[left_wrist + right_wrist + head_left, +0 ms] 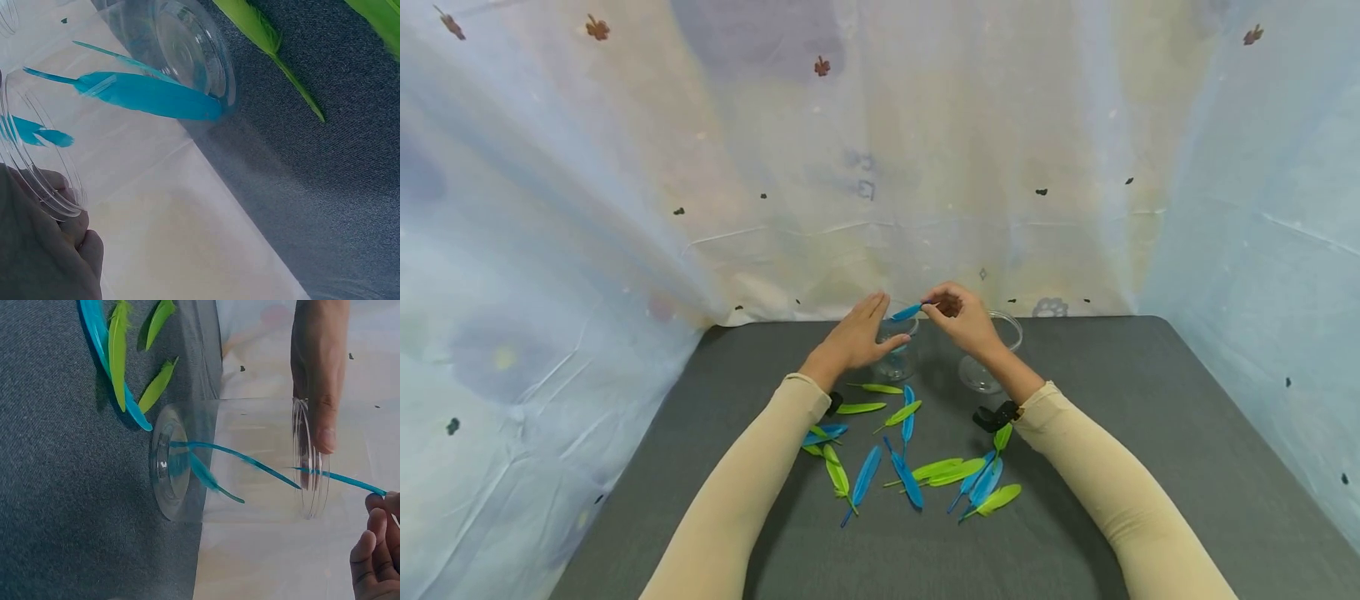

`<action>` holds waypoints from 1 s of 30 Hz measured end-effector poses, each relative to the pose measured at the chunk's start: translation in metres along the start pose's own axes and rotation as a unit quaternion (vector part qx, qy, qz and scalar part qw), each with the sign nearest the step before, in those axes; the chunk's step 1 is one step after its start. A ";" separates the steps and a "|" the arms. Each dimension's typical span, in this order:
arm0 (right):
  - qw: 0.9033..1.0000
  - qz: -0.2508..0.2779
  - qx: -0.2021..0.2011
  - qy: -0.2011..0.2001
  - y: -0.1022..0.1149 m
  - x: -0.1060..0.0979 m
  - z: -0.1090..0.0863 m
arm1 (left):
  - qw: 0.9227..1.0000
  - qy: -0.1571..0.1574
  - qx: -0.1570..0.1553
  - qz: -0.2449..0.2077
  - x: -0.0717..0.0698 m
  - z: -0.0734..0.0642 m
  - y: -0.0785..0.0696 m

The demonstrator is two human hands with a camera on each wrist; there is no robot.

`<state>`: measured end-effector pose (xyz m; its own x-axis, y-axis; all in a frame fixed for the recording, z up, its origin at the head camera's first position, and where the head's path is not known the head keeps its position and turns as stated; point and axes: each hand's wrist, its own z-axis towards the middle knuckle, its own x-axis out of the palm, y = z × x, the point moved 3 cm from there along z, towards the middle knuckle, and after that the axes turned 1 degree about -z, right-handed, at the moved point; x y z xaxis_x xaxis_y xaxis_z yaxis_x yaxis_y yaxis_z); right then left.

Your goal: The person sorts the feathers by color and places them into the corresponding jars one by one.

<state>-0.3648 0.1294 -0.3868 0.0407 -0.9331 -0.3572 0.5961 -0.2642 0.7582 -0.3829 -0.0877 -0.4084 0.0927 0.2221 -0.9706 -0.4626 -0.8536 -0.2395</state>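
A clear jar [897,364] stands near the back of the table, with blue feathers [150,97] inside it. My left hand [856,335] spans the jar's mouth and holds its rim, thumb on the near side and fingers on the far side. Between thumb and fingertips, my right hand [964,321] pinches a blue feather [906,312] by its quill end. That feather's other end reaches into the jar's mouth, as the right wrist view shows [356,483].
A second clear jar [977,377] stands to the right, partly hidden behind the right wrist. Several blue feathers [865,477] and green feathers [957,472] lie scattered on the grey table [1075,517] between the forearms. A patterned curtain [925,167] hangs along the table's back edge.
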 end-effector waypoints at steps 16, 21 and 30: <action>0.996 -0.066 0.032 0.048 -0.004 0.011 0.012 | 1.000 -0.004 0.005 0.001 -0.004 0.000 -0.001; 0.995 -0.075 0.038 0.055 -0.004 0.014 0.016 | 1.000 -0.005 0.005 -0.001 -0.004 -0.001 -0.001; 0.992 -0.067 0.062 0.090 -0.004 0.015 0.017 | 1.000 0.008 0.000 0.006 -0.002 0.001 -0.001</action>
<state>-0.3797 0.1124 -0.3858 0.1158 -0.8322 -0.5423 0.5036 -0.4214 0.7542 -0.3839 -0.0871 -0.4063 0.1003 0.2046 -0.9737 -0.4642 -0.8560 -0.2277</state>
